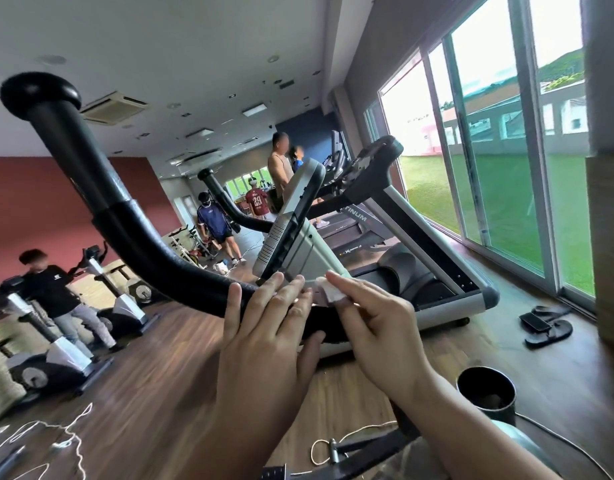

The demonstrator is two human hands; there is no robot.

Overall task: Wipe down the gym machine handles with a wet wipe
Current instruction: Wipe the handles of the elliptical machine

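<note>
A thick black curved handlebar rises from the machine's middle up to a knobbed end at the upper left. My left hand rests flat against the bar's lower part, fingers stretched upward and a little apart, thumb under the bar. My right hand pinches a small white wet wipe between thumb and fingers, pressed near the bar just below the grey console. A second black handle curves up behind the console.
A treadmill stands close on the right by the glass doors. Black sandals lie on the wooden floor. A dark cup holder sits at lower right. Several people and exercise bikes are further off at left.
</note>
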